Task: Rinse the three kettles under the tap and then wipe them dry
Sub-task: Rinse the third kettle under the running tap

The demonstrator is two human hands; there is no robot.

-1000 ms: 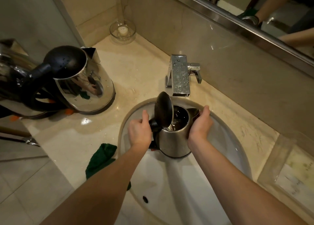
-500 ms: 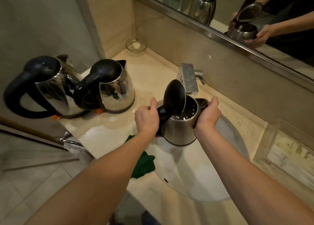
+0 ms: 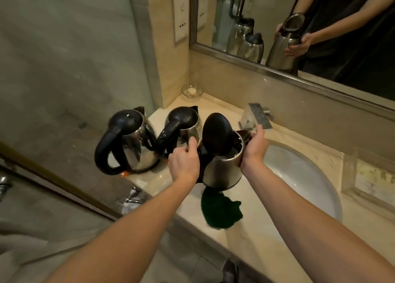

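The left hand point(image 3: 184, 165) grips the black handle point(image 3: 202, 167), the right hand point(image 3: 255, 152) apparently wraps the spout side of the upright open-lidded steel kettle point(image 3: 222, 173), with the crumpled green cloth point(image 3: 220, 212) at six o'clock below.

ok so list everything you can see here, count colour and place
counter: 1, beige stone, centre
sink: 1, white, set in the counter, right
tap: 1, chrome, behind the sink
cloth: 1, dark green, counter's front edge
held kettle: 1, steel, black lid open, lifted above the cloth
far-left kettle: 1, steel and black, lid shut, counter's left end
middle kettle: 1, steel and black, lid shut, beside the far-left kettle
glass dish: 1, clear, counter's back corner
mirror: 1, wall above the tap
left hand: grips the held kettle's handle
right hand: holds its spout side
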